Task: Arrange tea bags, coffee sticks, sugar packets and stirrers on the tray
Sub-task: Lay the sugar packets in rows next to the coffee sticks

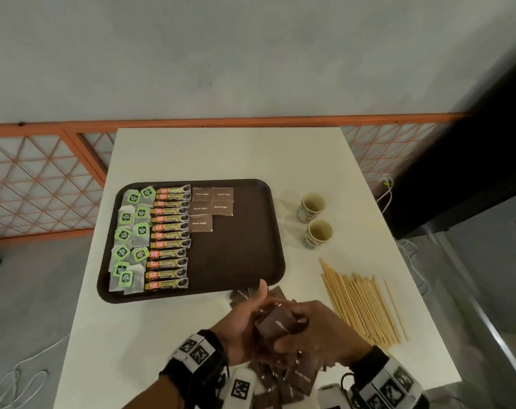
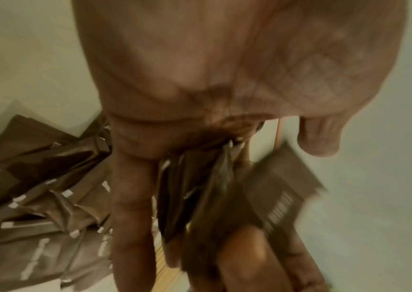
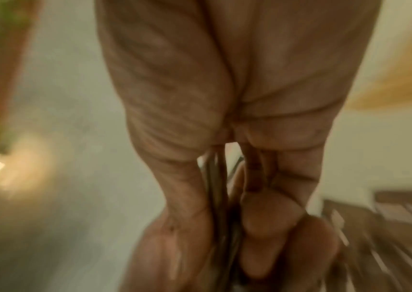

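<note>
A dark brown tray (image 1: 245, 261) on the white table holds green-tagged tea bags (image 1: 131, 237) at its left, a column of coffee sticks (image 1: 168, 237) and several brown sugar packets (image 1: 211, 208) at the top middle. Just in front of the tray, my left hand (image 1: 250, 320) and right hand (image 1: 304, 332) together grip a small stack of brown sugar packets (image 1: 277, 323), which the left wrist view shows as packets (image 2: 199, 187) between the fingers. A loose pile of sugar packets (image 1: 286, 379) lies under my hands. Wooden stirrers (image 1: 365, 308) lie in a heap to the right.
Two small paper cups (image 1: 314, 206) stand right of the tray. The right half of the tray (image 1: 250, 225) is bare. An orange lattice railing (image 1: 41, 184) runs behind the table. The table's near edge lies close to my wrists.
</note>
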`<state>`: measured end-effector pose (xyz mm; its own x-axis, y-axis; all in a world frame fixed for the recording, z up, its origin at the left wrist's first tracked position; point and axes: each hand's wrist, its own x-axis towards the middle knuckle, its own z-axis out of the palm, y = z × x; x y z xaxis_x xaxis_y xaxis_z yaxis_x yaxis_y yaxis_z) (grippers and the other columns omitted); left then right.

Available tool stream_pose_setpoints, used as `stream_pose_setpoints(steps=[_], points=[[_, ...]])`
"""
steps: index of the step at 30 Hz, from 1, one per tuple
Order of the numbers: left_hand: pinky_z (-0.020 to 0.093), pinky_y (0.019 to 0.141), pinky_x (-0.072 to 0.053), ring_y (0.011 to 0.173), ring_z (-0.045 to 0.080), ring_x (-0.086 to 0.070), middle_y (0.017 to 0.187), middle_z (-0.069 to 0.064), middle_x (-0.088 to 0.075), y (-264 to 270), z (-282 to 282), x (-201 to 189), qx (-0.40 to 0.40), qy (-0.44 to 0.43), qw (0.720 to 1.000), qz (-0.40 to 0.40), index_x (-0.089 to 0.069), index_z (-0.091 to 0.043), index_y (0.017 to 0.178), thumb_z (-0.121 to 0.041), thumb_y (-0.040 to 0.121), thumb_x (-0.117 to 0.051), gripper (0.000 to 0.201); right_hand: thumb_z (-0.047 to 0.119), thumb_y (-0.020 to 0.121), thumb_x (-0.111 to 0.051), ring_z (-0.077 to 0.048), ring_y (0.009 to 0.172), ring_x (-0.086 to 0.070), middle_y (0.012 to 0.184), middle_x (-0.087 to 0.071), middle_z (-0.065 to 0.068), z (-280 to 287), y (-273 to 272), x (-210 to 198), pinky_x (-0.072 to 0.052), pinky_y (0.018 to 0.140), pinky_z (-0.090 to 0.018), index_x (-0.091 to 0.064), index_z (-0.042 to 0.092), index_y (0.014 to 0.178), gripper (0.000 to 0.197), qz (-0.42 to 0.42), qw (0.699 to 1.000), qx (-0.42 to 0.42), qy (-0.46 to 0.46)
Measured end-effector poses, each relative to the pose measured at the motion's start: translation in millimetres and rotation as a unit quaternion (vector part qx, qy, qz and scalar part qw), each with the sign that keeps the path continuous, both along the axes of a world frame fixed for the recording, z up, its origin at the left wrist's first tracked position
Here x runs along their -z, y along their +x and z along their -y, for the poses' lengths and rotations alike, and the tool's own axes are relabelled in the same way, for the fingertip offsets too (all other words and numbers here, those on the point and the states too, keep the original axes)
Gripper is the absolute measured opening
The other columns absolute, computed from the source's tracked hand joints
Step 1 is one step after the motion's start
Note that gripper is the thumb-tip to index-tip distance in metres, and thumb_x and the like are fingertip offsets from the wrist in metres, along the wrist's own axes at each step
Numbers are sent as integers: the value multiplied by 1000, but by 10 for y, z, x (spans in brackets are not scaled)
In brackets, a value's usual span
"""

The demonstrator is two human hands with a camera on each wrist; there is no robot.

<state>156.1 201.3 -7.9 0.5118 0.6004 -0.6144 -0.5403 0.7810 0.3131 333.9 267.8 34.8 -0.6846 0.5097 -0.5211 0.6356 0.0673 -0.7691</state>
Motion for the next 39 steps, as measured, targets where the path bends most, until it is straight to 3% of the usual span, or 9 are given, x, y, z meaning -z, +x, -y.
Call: stream_pose_setpoints(steps=[4, 11, 15, 20, 25, 28, 32, 34, 39], points=[[57, 97, -48, 104, 33, -66, 116, 16, -69, -196, 34, -101, -51, -29, 998, -14, -67, -14, 124, -69, 87, -41, 71, 48, 69, -71, -1, 93, -64, 104, -69, 14, -99, -360, -154, -53, 92, -31, -67, 35, 111, 44, 32, 989, -50, 134], [44, 72, -57, 91, 30, -67, 103, 15, -69, -575, 137, -155, -174, -3, 982, -79, -65, -17, 107, -48, 98, -42, 40, 37, 78, -74, -2, 82, -67, 87, -71, 15, -273, -773, -194, -55, 77, -24, -72, 34, 92, 14, -21, 990, -34, 134], [33, 48, -56, 62, 22, -65, 80, 12, -66, -780, 128, -200, -251, 11, 962, -104, -56, -15, 90, -44, 99, -43, 33, 40, 73, -81, 0, 80, -64, 89, -67, 10, -240, -1113, -213, -51, 70, -14, -69, 34, 97, 27, -28, 990, -41, 129], [28, 43, -49, 48, 19, -54, 73, 13, -64, -1018, 88, -230, -303, -4, 947, -108, -53, -14, 84, -56, 93, -46, 44, 39, 71, -82, -5, 80, -59, 94, -56, 11, -115, -1472, -158, -48, 74, -12, -64, 36, 96, 31, -9, 982, -37, 185], [27, 47, -44, 50, 23, -55, 76, 15, -62, -1193, 91, -213, -286, -22, 953, -98, -53, -13, 83, -66, 91, -39, 55, 38, 76, -80, -9, 82, -54, 96, -52, 10, -134, -1704, -157, -46, 72, -14, -54, 35, 86, 28, 54, 981, -88, 165], [29, 47, -45, 56, 24, -57, 82, 16, -62, -1307, 90, -196, -276, -10, 956, -96, -53, -13, 91, -65, 88, -49, 52, 34, 80, -76, -12, 81, -56, 90, -58, 8, -158, -1741, -179, -49, 73, -20, -51, 30, 79, 25, 46, 986, -68, 148], [28, 49, -49, 76, 25, -62, 93, 15, -64, -1460, 114, -177, -215, 81, 965, -127, -58, -13, 95, -37, 83, -73, 31, 24, 81, -75, -27, 79, -67, 85, -67, -7, -179, -1706, -181, -58, 73, -40, -55, 18, 89, 22, -64, 994, 71, 58], [29, 52, -51, 82, 27, -64, 98, 17, -64, -1506, 128, -178, -183, 103, 968, -136, -59, -12, 97, -26, 86, -73, 22, 15, 86, -72, -32, 78, -69, 87, -70, -10, -153, -1719, -190, -58, 71, -45, -56, 11, 101, 22, -97, 989, 112, 3], [28, 48, -49, 74, 27, -65, 87, 17, -67, -1655, 125, -195, -102, 119, 969, -193, -49, 4, 115, -23, 91, -67, 41, 21, 86, -73, -19, 86, -70, 92, -72, -1, -169, -1706, -143, -58, 83, -35, -67, 19, 97, 13, -59, 997, 41, 9]])
